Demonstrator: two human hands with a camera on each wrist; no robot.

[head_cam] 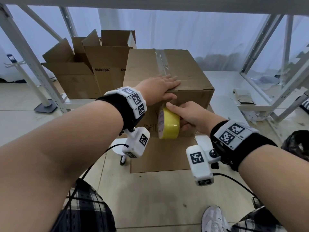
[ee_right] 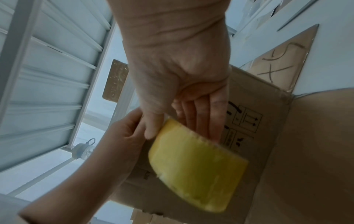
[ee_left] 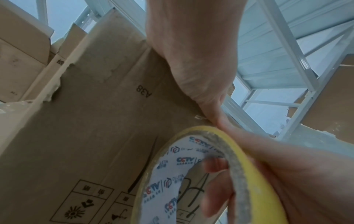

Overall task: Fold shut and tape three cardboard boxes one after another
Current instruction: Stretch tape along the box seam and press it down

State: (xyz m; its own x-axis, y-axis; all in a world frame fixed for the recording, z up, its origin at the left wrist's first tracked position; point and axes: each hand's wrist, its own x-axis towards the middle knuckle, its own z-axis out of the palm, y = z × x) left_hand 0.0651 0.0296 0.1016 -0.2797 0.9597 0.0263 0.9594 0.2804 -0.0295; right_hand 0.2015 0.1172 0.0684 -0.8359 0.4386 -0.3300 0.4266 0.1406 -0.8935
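A closed cardboard box [head_cam: 189,71] stands in front of me with clear tape [head_cam: 163,64] running along its top seam. My left hand [head_cam: 160,87] lies flat over the near top edge, fingers straight, thumb down on the front face. My right hand [head_cam: 187,114] grips a yellow tape roll [head_cam: 168,125] against the box's front face [ee_left: 86,128], fingers through the core [ee_left: 216,166] and thumb on the rim. The roll [ee_right: 197,168] sits just below the left thumb.
Two open cardboard boxes [head_cam: 73,71] stand behind on the left. White metal shelf frames [head_cam: 35,64] rise on both sides, with a low shelf [head_cam: 247,97] at right. A flat cardboard sheet [head_cam: 158,156] lies on the floor under the box. My shoe [head_cam: 214,218] is at the bottom.
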